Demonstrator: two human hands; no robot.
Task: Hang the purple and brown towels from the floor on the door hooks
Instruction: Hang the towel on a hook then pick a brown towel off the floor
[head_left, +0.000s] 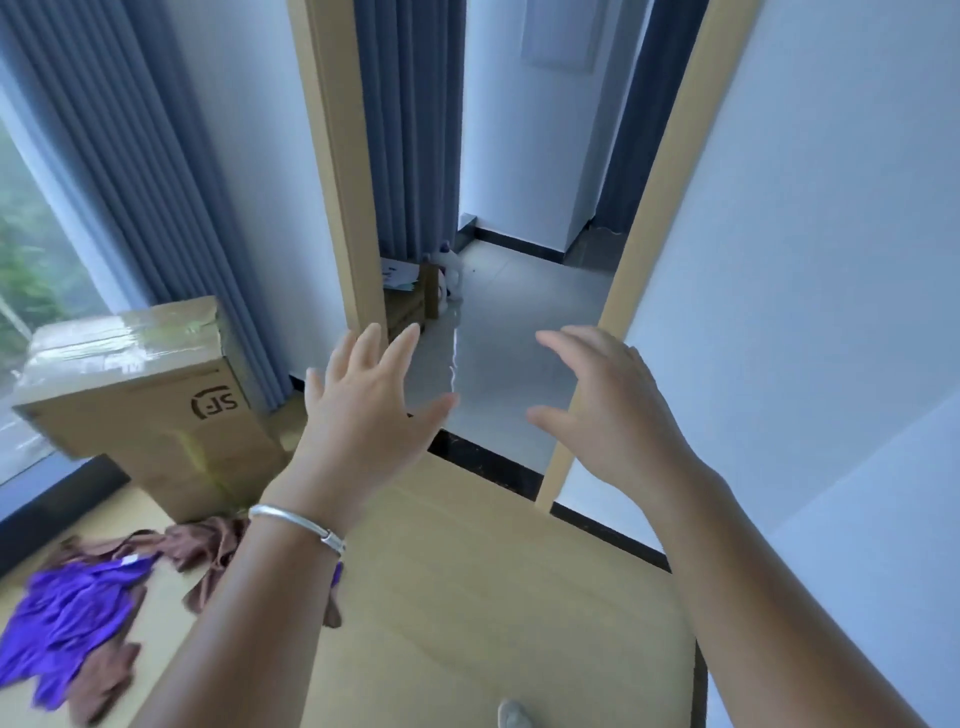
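From the head camera, the left hand and right hand were raised before the doorway, fingers spread, holding nothing. The purple towel lay crumpled on the wooden floor over the brown towel, beside a cardboard box.

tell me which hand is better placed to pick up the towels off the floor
Probably the left hand. The purple towel and brown towel lie on the floor at the lower left, on that arm's side. The right hand, also empty, is farther off.
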